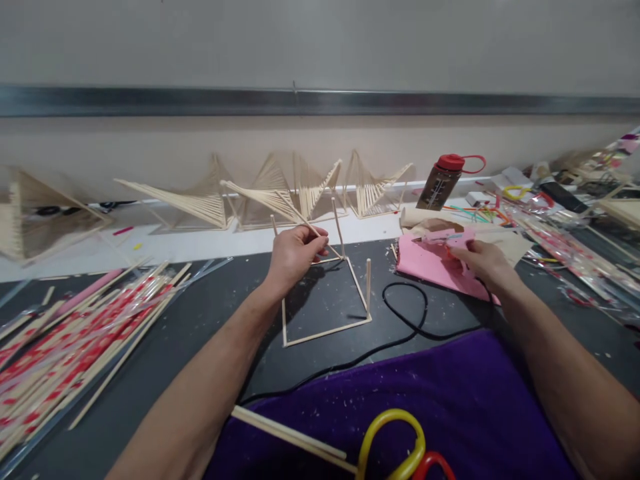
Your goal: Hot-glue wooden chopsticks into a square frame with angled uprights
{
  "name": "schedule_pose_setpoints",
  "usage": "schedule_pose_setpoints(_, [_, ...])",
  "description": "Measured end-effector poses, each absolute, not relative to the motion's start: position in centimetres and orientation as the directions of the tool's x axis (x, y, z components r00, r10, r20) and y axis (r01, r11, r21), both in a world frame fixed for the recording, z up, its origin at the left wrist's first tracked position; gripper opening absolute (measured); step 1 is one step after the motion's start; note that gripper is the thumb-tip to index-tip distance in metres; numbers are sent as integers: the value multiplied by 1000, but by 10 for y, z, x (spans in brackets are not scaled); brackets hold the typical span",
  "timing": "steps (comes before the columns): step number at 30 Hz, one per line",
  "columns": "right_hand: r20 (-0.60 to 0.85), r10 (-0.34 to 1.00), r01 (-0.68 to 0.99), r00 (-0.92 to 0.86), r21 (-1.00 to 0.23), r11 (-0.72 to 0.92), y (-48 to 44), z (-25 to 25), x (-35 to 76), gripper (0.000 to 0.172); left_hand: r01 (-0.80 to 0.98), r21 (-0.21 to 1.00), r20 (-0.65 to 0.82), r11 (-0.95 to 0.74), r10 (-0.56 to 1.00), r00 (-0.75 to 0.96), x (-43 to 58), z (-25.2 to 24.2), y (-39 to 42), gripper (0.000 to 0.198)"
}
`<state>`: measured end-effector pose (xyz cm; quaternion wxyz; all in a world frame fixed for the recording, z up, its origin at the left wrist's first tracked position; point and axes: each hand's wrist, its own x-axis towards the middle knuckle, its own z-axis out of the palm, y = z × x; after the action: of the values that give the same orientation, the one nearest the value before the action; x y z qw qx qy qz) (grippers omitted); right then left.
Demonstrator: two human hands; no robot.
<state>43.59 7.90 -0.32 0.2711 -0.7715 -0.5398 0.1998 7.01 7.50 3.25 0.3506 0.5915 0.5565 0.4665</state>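
Note:
My left hand [299, 253] pinches a thin wooden stick [313, 229] that slants down to the far right corner of a square stick frame [327, 331]. The frame lies on the dark table, with short sticks standing up at its corners; one corner is partly hidden behind my left hand. Over to the right, my right hand [483, 261] is closed around a pink glue gun [445, 238]. The gun is above a folded pink sheet [425, 265], and I cannot tell whether it rests on it. A black cord [385, 347] loops between the frame and the gun.
Twisted stick models [200, 203] line the wall. Bundled sticks in plastic [95, 340] lie left; more packs [565, 243] lie right. A red-capped bottle [440, 183] stands behind the pink sheet. Yellow-handled scissors [393, 417] and loose sticks [295, 437] lie near me on purple cloth [450, 400].

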Motion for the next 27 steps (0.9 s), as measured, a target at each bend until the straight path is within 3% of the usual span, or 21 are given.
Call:
schedule_pose_setpoints(3, [66, 947, 937, 314, -180, -298, 72, 11, 438, 39, 323, 937, 158, -133, 986, -51, 73, 31, 74, 18])
schedule_pose_setpoints(6, [191, 945, 964, 265, -22, -266, 61, 26, 430, 45, 335, 934, 144, -120, 988, -47, 79, 26, 72, 18])
schedule_pose_setpoints(8, [264, 949, 985, 171, -78, -156, 55, 33, 416, 41, 343, 933, 134, -112, 990, -40, 83, 22, 71, 17])
schedule_pose_setpoints(11, [259, 965, 968, -27, -234, 90, 53, 38, 382, 31, 346, 931, 134, -118, 991, -24, 86, 16, 71, 16])
schedule_pose_setpoints(15, [185, 951, 925, -247, -247, 288, 66, 33, 335, 26, 369, 917, 169, -148, 985, -25, 86, 9, 73, 16])
schedule_pose_setpoints(23, [156, 930, 869, -332, -332, 366, 102, 0, 285, 24, 479, 855, 242, -200, 970, -26, 83, 0, 79, 19])
schedule_pose_setpoints(27, [170, 914, 866, -367, -295, 403, 104, -11, 280, 26, 485, 853, 242, -192, 970, -40, 85, -1, 80, 20])
